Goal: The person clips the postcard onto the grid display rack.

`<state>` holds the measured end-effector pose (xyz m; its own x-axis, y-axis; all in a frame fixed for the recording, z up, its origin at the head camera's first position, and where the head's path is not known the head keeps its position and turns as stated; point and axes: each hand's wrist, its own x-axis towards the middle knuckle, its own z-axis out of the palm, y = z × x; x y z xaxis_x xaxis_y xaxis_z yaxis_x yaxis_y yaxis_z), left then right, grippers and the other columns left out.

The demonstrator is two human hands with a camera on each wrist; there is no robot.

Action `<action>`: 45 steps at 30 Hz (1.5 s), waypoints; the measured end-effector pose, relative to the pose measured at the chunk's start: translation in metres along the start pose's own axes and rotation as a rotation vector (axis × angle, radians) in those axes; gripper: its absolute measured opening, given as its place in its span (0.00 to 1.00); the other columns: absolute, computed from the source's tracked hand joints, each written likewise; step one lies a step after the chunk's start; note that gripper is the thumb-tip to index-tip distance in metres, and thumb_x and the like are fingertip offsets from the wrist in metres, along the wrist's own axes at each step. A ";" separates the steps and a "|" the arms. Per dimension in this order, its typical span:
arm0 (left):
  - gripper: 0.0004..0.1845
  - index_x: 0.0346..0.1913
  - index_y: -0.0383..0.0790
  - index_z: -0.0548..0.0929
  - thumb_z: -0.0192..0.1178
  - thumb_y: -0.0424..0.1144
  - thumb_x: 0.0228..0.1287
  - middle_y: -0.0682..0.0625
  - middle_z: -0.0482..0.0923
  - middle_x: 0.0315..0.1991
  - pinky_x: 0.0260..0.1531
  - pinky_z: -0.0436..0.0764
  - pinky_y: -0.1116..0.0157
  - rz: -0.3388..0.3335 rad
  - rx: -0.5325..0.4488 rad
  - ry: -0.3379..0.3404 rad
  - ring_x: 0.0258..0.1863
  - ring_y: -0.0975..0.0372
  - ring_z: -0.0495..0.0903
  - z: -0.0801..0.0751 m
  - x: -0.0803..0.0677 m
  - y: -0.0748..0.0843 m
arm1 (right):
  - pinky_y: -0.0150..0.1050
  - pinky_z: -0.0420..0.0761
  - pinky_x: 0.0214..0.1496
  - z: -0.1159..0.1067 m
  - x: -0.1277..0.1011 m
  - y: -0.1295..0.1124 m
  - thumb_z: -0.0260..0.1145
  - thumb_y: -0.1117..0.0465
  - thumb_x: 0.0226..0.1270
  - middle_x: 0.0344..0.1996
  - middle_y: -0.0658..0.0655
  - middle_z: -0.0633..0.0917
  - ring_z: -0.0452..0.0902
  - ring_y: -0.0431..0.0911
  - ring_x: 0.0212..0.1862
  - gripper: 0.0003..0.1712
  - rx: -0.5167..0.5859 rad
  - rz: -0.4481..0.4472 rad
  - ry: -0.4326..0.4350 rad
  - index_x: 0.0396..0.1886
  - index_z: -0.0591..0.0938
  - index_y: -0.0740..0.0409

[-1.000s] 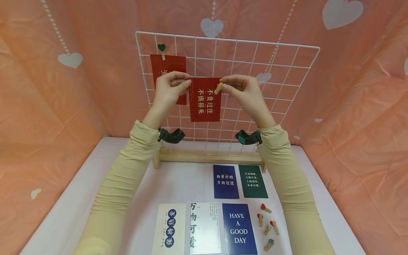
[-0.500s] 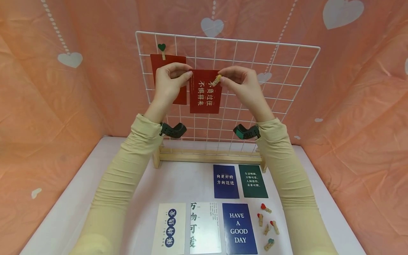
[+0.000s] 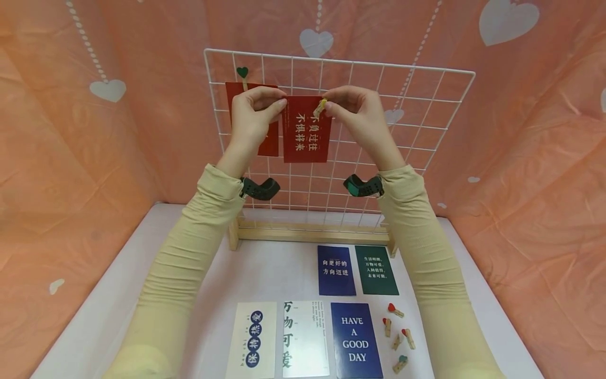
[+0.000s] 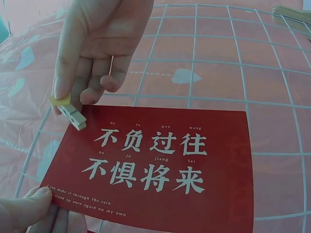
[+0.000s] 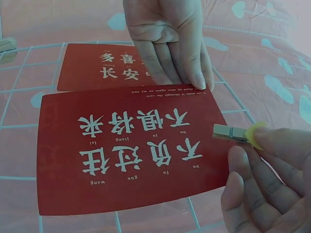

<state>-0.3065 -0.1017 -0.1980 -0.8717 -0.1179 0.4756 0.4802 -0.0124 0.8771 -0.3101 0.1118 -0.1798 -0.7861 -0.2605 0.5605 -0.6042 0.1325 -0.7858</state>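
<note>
Nearest, at 6 o'clock on the table point(image 3: 265, 273), a row of three cards point(image 3: 305, 339) is laid flat, with five small pegs point(image 3: 396, 332) scattered at 4 o'clock beside them. Just beyond, a blue card point(image 3: 336, 270) and a green card point(image 3: 376, 269) are set side by side before the wooden base point(image 3: 310, 232). Farther off, at 12 o'clock, the wire grid point(image 3: 426, 105) is stood upright. Against it, a red card point(image 3: 306, 131) is pinched at its upper left corner by the left hand point(image 3: 253, 118). A yellow-tipped peg point(image 3: 320, 108) is pinched between thumb and fingers of the right hand point(image 3: 357, 116) at the card's top edge. Behind, at 11 o'clock, a second red card point(image 3: 271, 142) is hung by a green-heart peg point(image 3: 243, 75).
</note>
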 end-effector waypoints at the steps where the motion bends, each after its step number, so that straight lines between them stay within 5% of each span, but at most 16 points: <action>1: 0.06 0.40 0.37 0.87 0.65 0.32 0.60 0.48 0.84 0.37 0.44 0.82 0.65 0.000 0.002 0.002 0.40 0.58 0.81 0.000 0.000 0.000 | 0.38 0.79 0.43 0.001 0.000 -0.003 0.66 0.67 0.64 0.36 0.57 0.84 0.80 0.48 0.37 0.10 0.001 0.000 0.004 0.44 0.84 0.68; 23: 0.08 0.41 0.34 0.87 0.66 0.32 0.59 0.46 0.84 0.39 0.42 0.82 0.66 0.065 -0.019 0.092 0.41 0.58 0.81 0.005 0.007 0.000 | 0.35 0.79 0.43 0.013 0.010 -0.028 0.64 0.72 0.64 0.32 0.61 0.85 0.78 0.49 0.33 0.09 -0.020 -0.120 0.083 0.41 0.83 0.74; 33: 0.10 0.43 0.33 0.87 0.66 0.33 0.59 0.45 0.84 0.39 0.40 0.82 0.68 0.125 0.054 0.118 0.39 0.60 0.81 0.009 0.008 -0.002 | 0.33 0.68 0.29 0.015 0.015 -0.031 0.65 0.72 0.63 0.31 0.54 0.85 0.71 0.50 0.26 0.09 -0.045 -0.126 0.161 0.41 0.83 0.74; 45: 0.10 0.42 0.34 0.87 0.66 0.35 0.59 0.45 0.85 0.39 0.39 0.83 0.69 0.154 0.107 0.135 0.37 0.61 0.82 0.013 0.008 0.000 | 0.32 0.75 0.38 0.016 0.022 -0.032 0.66 0.72 0.62 0.33 0.56 0.86 0.81 0.47 0.34 0.08 -0.082 -0.102 0.181 0.40 0.84 0.72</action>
<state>-0.3149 -0.0902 -0.1934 -0.7645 -0.2426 0.5972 0.5870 0.1209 0.8005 -0.3057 0.0865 -0.1466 -0.7265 -0.1017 0.6796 -0.6846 0.1932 -0.7029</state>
